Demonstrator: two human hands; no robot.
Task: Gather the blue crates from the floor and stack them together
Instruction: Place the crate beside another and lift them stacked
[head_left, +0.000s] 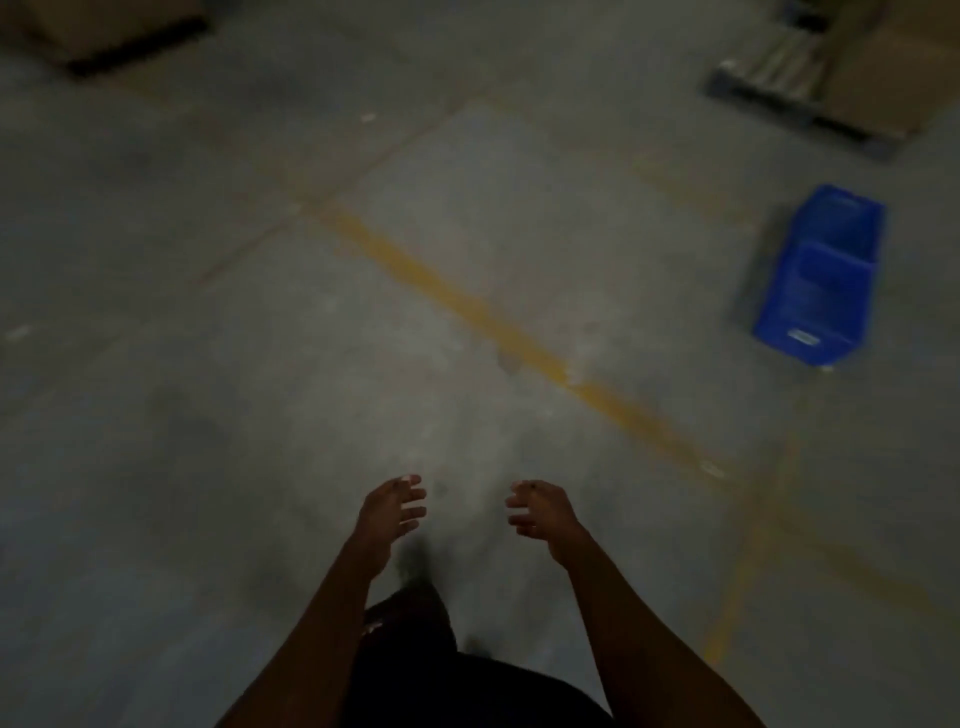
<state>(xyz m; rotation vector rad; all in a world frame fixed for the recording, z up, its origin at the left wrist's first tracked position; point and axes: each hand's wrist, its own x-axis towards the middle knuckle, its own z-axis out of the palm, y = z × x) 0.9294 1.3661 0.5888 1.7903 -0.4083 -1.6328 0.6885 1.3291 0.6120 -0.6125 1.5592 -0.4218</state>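
Blue crate (815, 280) sits on the concrete floor (208, 415), well to the right of the yellow line (467, 306) and on its far side. Looks like two crates already nested, one inside the other, but blur makes that uncertain. No other crates in view.

Left hand (392, 512) and right hand (540, 512) are both empty, fingers loosely spread, held out low in front of the body on the near side of the yellow line, well apart from the crate.

Handling guess: moulded plastic, rigid, light when empty, not fragile. The ribbed walls should grip fine. Best hold is the rim on the two long sides, one hand each; a handle slot is too blurred to confirm. If nested, lift by the outer one's rim so the pair moves together.

Room: open floor all the way from the yellow line to the crate. Pallet (800, 104) with a cardboard box (904, 67) stands beyond the crate, clear of it. Another box (104, 26) is far left of the line, out of the way.
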